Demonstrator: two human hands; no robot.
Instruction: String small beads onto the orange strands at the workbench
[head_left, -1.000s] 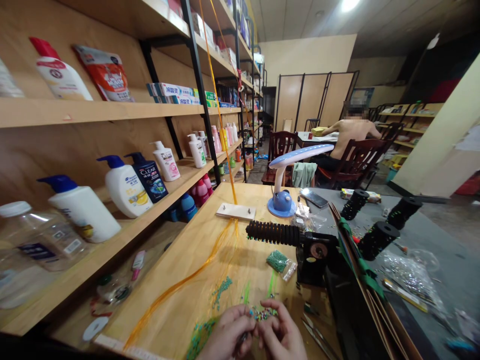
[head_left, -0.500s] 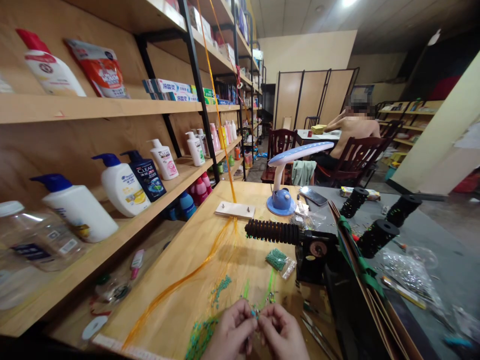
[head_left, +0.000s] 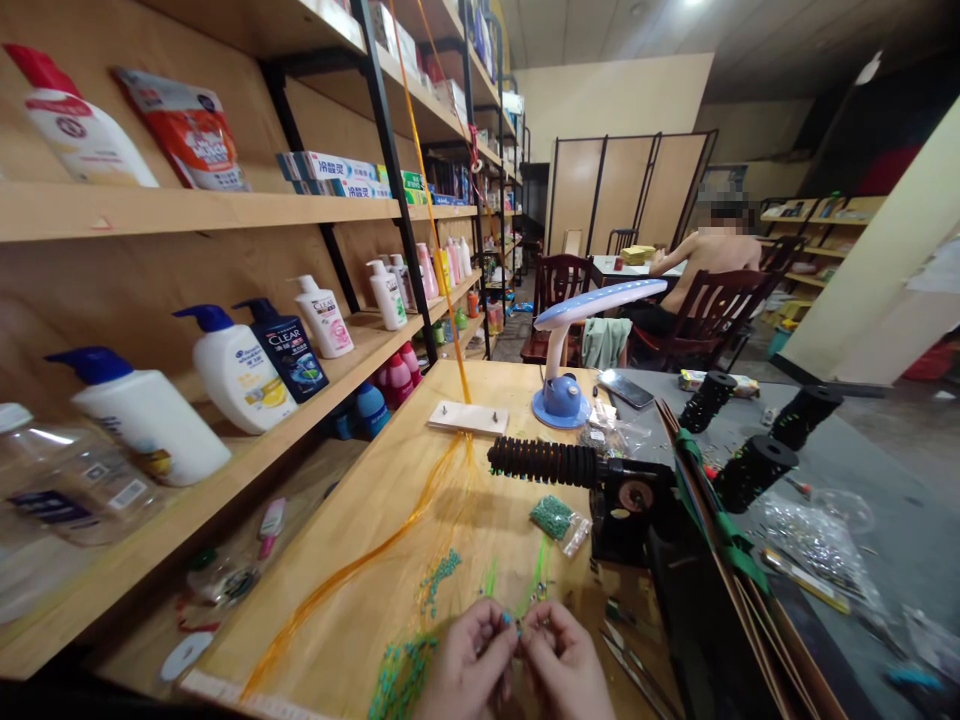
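Observation:
My left hand (head_left: pixel 469 665) and my right hand (head_left: pixel 566 665) meet at the bottom edge over the wooden table (head_left: pixel 360 590), fingers pinched together on a small beaded piece (head_left: pixel 517 623) held between them. Green threads (head_left: pixel 536 570) run from the piece across the table. Loose teal beads (head_left: pixel 405 670) lie beside my left hand, with another scatter of beads (head_left: pixel 441 577) a little farther out. A small bag of green beads (head_left: pixel 553 517) lies ahead of my hands.
Orange cords (head_left: pixel 420 510) hang from above and trail over the table past a white board (head_left: pixel 469 417). A blue desk lamp (head_left: pixel 570 385), a black machine (head_left: pixel 626 505) and scissors (head_left: pixel 634 670) stand right. Shelves of bottles (head_left: pixel 232 365) line the left. A person (head_left: pixel 701 265) sits far back.
The colourful bead cluster that showed above my fingers a second ago is now tucked between my pinched fingertips. My hands stay together at the table's near edge.

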